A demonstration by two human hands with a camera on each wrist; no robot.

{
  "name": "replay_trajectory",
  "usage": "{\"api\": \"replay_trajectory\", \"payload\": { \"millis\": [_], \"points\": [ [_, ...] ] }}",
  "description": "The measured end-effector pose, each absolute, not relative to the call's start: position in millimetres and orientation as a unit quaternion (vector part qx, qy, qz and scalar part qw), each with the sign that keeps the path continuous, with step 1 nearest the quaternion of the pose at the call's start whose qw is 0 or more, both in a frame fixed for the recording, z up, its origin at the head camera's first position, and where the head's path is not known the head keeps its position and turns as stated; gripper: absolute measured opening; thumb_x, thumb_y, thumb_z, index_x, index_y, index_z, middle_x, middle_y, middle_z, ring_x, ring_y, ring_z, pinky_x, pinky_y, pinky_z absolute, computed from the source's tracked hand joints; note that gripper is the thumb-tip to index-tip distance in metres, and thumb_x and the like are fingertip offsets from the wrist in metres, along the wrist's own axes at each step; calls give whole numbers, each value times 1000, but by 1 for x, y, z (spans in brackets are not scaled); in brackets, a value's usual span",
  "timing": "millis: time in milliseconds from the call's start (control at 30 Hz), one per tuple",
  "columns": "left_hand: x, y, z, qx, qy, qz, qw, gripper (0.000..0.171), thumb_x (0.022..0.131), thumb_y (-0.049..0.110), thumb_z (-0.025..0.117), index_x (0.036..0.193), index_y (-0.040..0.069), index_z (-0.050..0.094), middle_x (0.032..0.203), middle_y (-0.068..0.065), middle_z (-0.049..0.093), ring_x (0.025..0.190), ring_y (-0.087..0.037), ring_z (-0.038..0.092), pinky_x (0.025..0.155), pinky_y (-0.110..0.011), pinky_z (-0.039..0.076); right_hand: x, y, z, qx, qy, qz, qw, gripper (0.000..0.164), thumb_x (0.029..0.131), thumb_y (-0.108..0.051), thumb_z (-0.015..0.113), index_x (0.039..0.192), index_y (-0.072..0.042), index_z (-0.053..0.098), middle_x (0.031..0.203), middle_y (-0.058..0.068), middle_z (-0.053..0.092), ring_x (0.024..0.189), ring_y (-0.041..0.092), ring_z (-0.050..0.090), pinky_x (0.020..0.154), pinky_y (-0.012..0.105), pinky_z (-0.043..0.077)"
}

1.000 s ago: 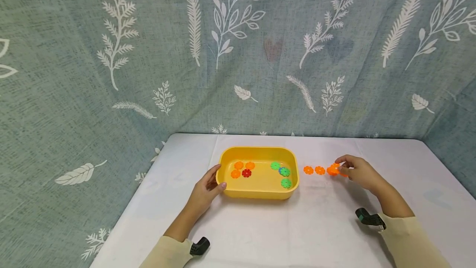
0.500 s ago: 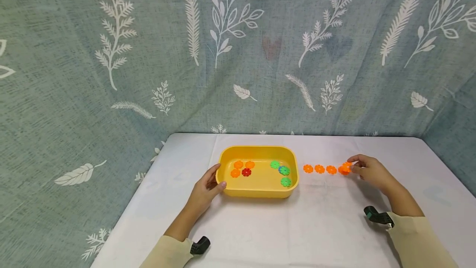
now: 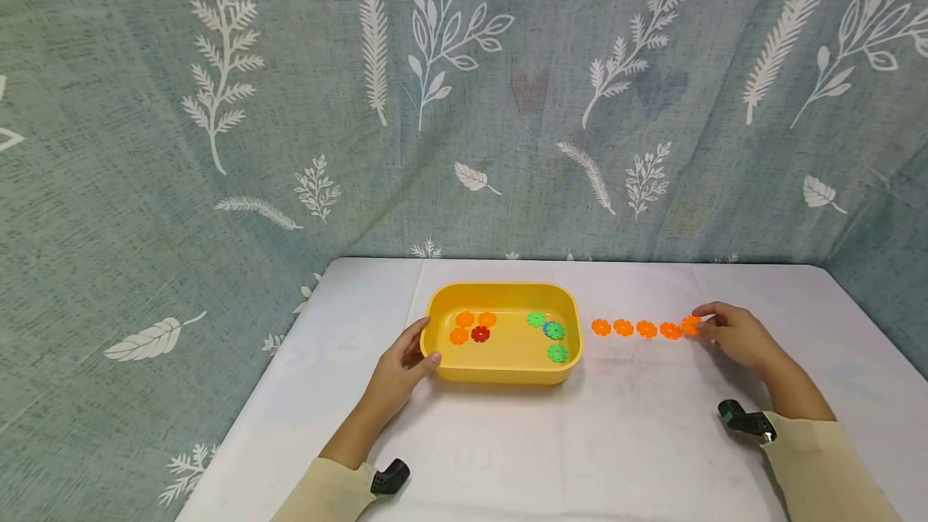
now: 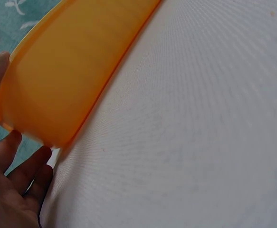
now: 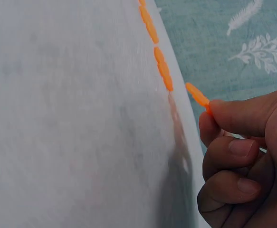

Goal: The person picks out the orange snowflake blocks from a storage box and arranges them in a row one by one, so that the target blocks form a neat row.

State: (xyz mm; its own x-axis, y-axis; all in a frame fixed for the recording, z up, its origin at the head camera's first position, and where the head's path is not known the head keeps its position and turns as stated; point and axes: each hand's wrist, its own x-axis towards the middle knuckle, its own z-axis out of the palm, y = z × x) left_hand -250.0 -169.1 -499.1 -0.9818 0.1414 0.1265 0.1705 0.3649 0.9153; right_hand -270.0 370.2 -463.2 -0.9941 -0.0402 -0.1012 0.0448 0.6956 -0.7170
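One orange disc (image 3: 691, 325) was pinched between thumb and forefinger of the right hand (image 3: 738, 338), the other fingers curled, at the right end of a row of four orange discs (image 3: 647, 329) laid on the white table (image 3: 500, 449). That row and the tray's right wall stood between this hand and the tray's inside. The yellow tray (image 3: 500, 375) was gripped at its left end by the left hand (image 3: 399, 370), thumb at the rim. Inside, three orange discs (image 3: 465, 319) and a red disc (image 3: 481, 334) were grouped at left; at right, a blue disc (image 3: 547, 329) was partly covered by one of three green discs (image 3: 557, 353). Behind, a leaf-printed cloth (image 3: 406, 200) was hung.
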Motion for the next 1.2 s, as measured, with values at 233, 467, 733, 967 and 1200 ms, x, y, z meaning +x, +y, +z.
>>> {"api": "replay_trajectory", "payload": {
  "millis": [233,467,733,967,1200],
  "points": [
    [-249,-169,-499,-101,-827,-552,21,65,90,26,71,148,25,41,144,0,49,123,-22,53,105,-44,40,-273,377,-468,12,927,-370,52,34,97,-9,56,124,10,51,95,15,55,82,28,49,64,32,45],
    [-232,-161,-462,-100,-835,-541,-6,66,93,21,69,150,11,37,146,-11,45,125,-30,51,105,-42,40,-276,378,-470,2,937,-348,37,31,96,-9,57,121,9,54,93,15,57,82,28,51,66,32,43],
    [-233,-161,-464,-98,-835,-541,-9,66,93,21,68,150,12,38,147,-10,45,127,-28,50,105,-41,39,-278,377,-470,12,941,-334,52,32,95,-10,58,121,9,55,98,20,59,85,31,52,70,38,45],
    [-233,-160,-464,-91,-839,-536,-6,65,93,22,68,150,12,38,147,-9,45,126,-27,51,105,-42,39,-279,375,-470,25,945,-321,58,34,95,-14,59,121,8,55,99,21,57,87,33,52,71,41,44],
    [-232,-161,-464,-99,-835,-541,-5,70,91,31,70,150,11,38,146,-10,46,126,-27,51,105,-41,40,-277,373,-471,40,944,-322,60,38,95,-15,58,125,7,51,98,20,56,85,31,51,68,37,43]
  ]
}}
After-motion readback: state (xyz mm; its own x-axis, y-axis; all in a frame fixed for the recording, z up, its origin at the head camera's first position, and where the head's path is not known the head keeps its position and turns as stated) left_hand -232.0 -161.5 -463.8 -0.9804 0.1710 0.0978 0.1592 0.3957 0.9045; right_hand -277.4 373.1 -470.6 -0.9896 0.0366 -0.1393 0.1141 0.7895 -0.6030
